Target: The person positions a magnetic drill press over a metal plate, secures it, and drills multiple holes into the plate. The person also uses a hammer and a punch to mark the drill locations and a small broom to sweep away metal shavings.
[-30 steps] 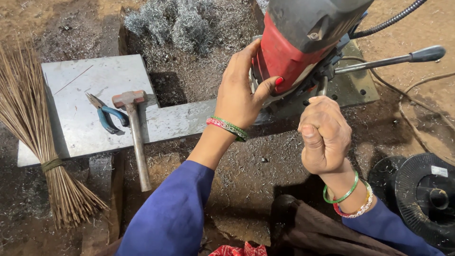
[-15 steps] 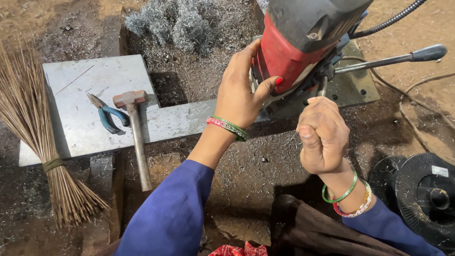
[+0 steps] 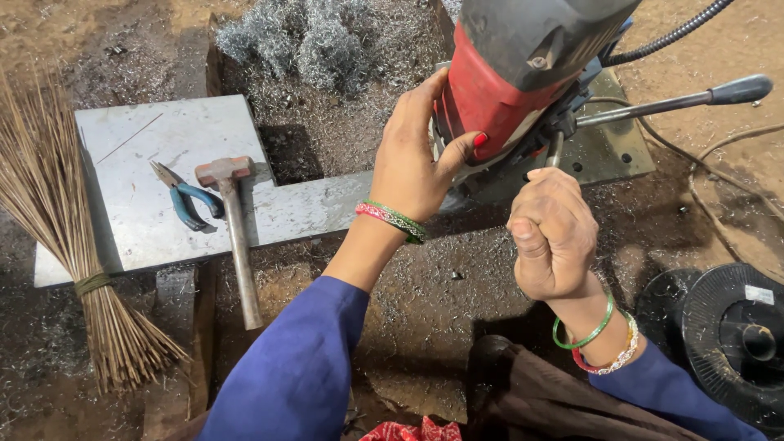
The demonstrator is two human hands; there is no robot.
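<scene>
- Your left hand [image 3: 416,159] lies flat and spread against the red side of the drill machine [image 3: 510,77], thumb hooked round its lower front edge; it braces the housing and has not shifted over the last second.
- Your right hand [image 3: 554,237] is balled into a tight fist around one of the machine's feed handles [image 3: 556,149], whose thin metal rod rises out of the top of the fist. Compared with a moment ago the fist sits almost where it was, perhaps a touch lower, so the feed seems to be creeping at most.
- A second feed handle with a dark knob [image 3: 739,88] sticks out to the right, untouched.
- The machine stands on the far end of the long steel plate [image 3: 302,208], with a heap of metal shavings [image 3: 314,41] behind it.
- On the wider part of the plate the hammer [image 3: 233,220] and the blue-handled pliers [image 3: 186,196] lie side by side, unmoved.
- The tied bundle of thin sticks [image 3: 69,245] rests at the left edge, and black discs [image 3: 735,335] lie on the ground at the right.
</scene>
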